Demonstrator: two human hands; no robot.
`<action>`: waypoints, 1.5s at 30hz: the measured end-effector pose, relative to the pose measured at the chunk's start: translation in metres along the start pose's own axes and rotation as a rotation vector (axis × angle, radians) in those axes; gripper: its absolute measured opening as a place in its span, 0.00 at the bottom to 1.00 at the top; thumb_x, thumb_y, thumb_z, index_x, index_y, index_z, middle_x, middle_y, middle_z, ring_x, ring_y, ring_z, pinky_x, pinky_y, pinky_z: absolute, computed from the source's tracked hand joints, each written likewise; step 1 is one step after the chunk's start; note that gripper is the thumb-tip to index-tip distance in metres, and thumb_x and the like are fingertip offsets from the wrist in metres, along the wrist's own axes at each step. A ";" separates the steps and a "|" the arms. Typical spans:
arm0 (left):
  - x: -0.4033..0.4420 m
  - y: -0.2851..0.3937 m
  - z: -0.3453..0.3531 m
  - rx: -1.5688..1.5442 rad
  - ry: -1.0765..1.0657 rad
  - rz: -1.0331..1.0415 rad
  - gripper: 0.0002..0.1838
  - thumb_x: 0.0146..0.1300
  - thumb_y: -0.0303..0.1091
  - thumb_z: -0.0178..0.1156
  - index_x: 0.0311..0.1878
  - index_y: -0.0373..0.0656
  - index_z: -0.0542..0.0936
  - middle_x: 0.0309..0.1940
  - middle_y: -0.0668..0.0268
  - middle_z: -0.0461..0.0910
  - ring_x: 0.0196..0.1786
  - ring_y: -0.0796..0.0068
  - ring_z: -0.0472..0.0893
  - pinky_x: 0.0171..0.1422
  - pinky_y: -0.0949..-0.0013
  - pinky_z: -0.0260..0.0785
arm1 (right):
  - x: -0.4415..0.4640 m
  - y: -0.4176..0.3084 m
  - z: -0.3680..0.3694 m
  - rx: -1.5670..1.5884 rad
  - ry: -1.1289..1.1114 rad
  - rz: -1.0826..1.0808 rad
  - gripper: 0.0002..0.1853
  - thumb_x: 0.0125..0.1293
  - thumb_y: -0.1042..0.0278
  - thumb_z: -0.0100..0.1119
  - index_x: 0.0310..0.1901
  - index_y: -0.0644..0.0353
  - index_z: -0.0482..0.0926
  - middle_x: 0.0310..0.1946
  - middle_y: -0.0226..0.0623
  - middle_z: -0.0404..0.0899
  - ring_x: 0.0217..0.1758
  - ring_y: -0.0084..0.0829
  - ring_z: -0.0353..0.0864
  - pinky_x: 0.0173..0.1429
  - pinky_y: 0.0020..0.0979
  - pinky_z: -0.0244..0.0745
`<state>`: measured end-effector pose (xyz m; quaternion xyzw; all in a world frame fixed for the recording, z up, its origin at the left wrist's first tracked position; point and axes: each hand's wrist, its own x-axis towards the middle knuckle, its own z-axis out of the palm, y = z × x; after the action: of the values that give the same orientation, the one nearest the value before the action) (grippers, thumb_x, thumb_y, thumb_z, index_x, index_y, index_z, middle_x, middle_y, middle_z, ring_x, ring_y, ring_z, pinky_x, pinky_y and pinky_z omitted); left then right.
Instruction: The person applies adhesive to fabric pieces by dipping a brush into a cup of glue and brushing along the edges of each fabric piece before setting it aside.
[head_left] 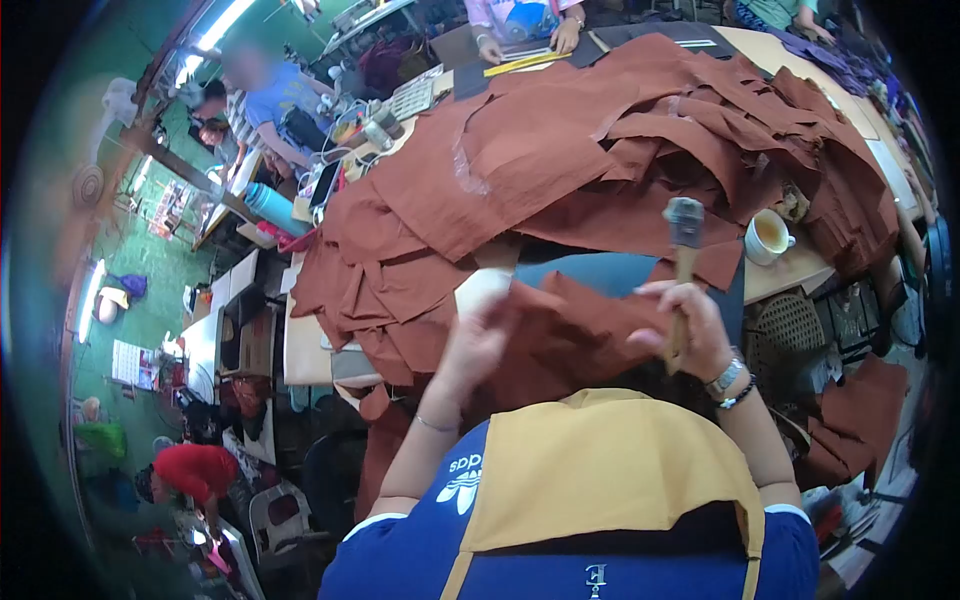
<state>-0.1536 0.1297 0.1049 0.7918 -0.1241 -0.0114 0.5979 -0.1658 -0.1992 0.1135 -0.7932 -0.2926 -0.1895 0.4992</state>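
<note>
My right hand (690, 325) is closed around the wooden handle of a brush (684, 265), whose grey bristle end points up and away from me. Blurred by motion, my left hand (487, 335) is raised at the near edge of reddish-brown fabric (570, 325); its fingers are too smeared to read. Between the hands this fabric lies partly over a blue-grey surface (590, 268). A white cup (768, 237) with pale yellowish contents stands to the right of the brush.
A large heap of reddish-brown pieces (500, 160) covers the table. A yellow ruler (527, 64) lies beyond it, near a person's hands. At left are a turquoise bottle (275, 208) and other people. A woven chair (787, 340) stands at right.
</note>
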 end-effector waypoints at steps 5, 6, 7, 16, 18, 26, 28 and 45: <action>0.013 0.085 0.049 0.259 -0.690 0.253 0.17 0.70 0.25 0.61 0.61 0.37 0.77 0.47 0.55 0.85 0.50 0.68 0.85 0.57 0.65 0.76 | 0.023 -0.036 0.016 0.392 -0.245 0.025 0.32 0.48 0.63 0.86 0.45 0.55 0.67 0.47 0.41 0.83 0.47 0.35 0.84 0.51 0.31 0.79; 0.015 0.092 0.052 0.191 -0.617 0.204 0.15 0.68 0.28 0.65 0.56 0.38 0.78 0.43 0.55 0.86 0.44 0.64 0.87 0.52 0.64 0.79 | 0.020 -0.039 0.010 0.316 -0.239 0.107 0.30 0.49 0.65 0.85 0.44 0.56 0.68 0.43 0.40 0.82 0.44 0.34 0.84 0.48 0.30 0.78; 0.018 0.090 0.053 0.217 -0.551 0.236 0.14 0.66 0.28 0.66 0.54 0.38 0.79 0.42 0.55 0.86 0.43 0.65 0.87 0.50 0.65 0.79 | 0.015 -0.040 0.001 0.240 -0.231 0.191 0.29 0.50 0.67 0.84 0.43 0.57 0.69 0.39 0.38 0.81 0.40 0.33 0.83 0.45 0.29 0.78; 0.032 0.018 0.083 -0.016 -0.421 -0.042 0.09 0.64 0.32 0.71 0.38 0.36 0.83 0.33 0.70 0.83 0.37 0.86 0.77 0.44 0.75 0.73 | -0.050 -0.042 -0.040 -0.161 0.202 0.185 0.22 0.52 0.75 0.80 0.38 0.57 0.70 0.30 0.37 0.75 0.30 0.36 0.76 0.36 0.31 0.74; 0.037 0.019 0.096 -0.056 -0.403 -0.042 0.07 0.68 0.30 0.67 0.41 0.38 0.82 0.33 0.72 0.81 0.38 0.87 0.76 0.44 0.78 0.71 | -0.066 -0.050 -0.046 -0.218 0.215 0.247 0.22 0.52 0.75 0.79 0.37 0.57 0.70 0.30 0.37 0.74 0.29 0.37 0.75 0.35 0.32 0.74; 0.059 0.050 0.125 0.008 -0.696 0.112 0.19 0.58 0.33 0.76 0.49 0.38 0.81 0.29 0.68 0.79 0.33 0.83 0.77 0.40 0.75 0.72 | -0.097 -0.071 -0.043 -0.357 0.356 0.292 0.19 0.52 0.77 0.78 0.40 0.57 0.75 0.33 0.36 0.79 0.31 0.37 0.80 0.36 0.33 0.75; 0.063 0.050 0.133 -0.056 -0.862 0.001 0.20 0.58 0.34 0.76 0.50 0.39 0.81 0.29 0.67 0.81 0.33 0.82 0.79 0.41 0.74 0.73 | -0.112 -0.078 -0.050 -0.467 0.367 0.347 0.19 0.51 0.78 0.78 0.40 0.57 0.76 0.34 0.37 0.80 0.34 0.37 0.82 0.38 0.33 0.77; 0.032 0.048 0.248 -0.200 -0.988 0.728 0.11 0.67 0.32 0.65 0.48 0.41 0.78 0.44 0.61 0.77 0.52 0.56 0.74 0.65 0.58 0.63 | -0.176 -0.156 -0.028 -0.794 0.641 0.531 0.18 0.49 0.81 0.78 0.35 0.56 0.76 0.29 0.35 0.79 0.30 0.34 0.81 0.35 0.31 0.77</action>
<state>-0.1728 -0.1235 0.0841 0.5400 -0.6465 -0.1835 0.5067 -0.4011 -0.2210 0.1276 -0.8691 0.1761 -0.3841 0.2571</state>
